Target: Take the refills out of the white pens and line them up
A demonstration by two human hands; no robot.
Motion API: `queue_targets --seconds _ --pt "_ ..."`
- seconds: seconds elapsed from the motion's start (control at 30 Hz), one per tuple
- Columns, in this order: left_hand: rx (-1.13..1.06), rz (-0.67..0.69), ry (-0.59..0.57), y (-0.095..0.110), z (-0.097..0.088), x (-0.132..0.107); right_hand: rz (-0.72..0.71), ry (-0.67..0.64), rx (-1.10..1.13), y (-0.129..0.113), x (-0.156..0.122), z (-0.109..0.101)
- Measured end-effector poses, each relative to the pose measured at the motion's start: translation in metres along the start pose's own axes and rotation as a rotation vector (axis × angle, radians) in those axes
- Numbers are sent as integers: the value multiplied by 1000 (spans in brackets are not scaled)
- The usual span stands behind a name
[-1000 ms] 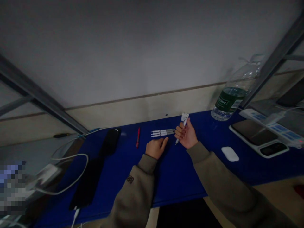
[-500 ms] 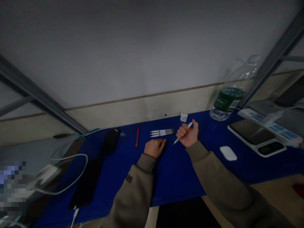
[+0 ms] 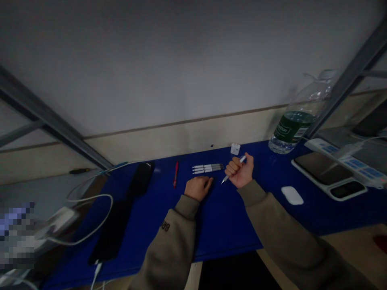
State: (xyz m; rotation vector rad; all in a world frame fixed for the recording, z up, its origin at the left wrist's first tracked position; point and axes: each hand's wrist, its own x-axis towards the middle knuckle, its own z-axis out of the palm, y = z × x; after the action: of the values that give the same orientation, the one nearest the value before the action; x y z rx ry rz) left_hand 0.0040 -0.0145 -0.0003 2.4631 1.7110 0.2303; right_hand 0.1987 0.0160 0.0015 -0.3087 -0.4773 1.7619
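Observation:
My right hand (image 3: 241,173), palm turned up, is closed around a white pen (image 3: 224,179). The pen's tip points down and left, and its other end shows near my thumb. On the blue desktop (image 3: 223,225) rests my left hand (image 3: 198,188), its fingers curled under in a fist; nothing shows in it. Just beyond it, three white pens (image 3: 207,168) lie side by side with dark ends to the right. A red pen (image 3: 175,175) lies apart to the left of them, pointing away from me.
A white plug adapter (image 3: 235,148) stands near the wall. To the right are a white earbud case (image 3: 292,195), a large water bottle (image 3: 290,127), a white scale-like device (image 3: 329,173) and a power strip (image 3: 347,161). At left lie a black phone (image 3: 142,178), a dark slab (image 3: 110,231) and cables.
The whole view has shifted very slightly. Both hands keep the same pose, and the right one still holds the white pen.

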Motion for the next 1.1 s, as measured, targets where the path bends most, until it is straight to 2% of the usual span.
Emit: queue_targets --seconds 1.1 --pt "-11 -9 -20 0 -1 0 -11 14 -30 -1 -2 5"
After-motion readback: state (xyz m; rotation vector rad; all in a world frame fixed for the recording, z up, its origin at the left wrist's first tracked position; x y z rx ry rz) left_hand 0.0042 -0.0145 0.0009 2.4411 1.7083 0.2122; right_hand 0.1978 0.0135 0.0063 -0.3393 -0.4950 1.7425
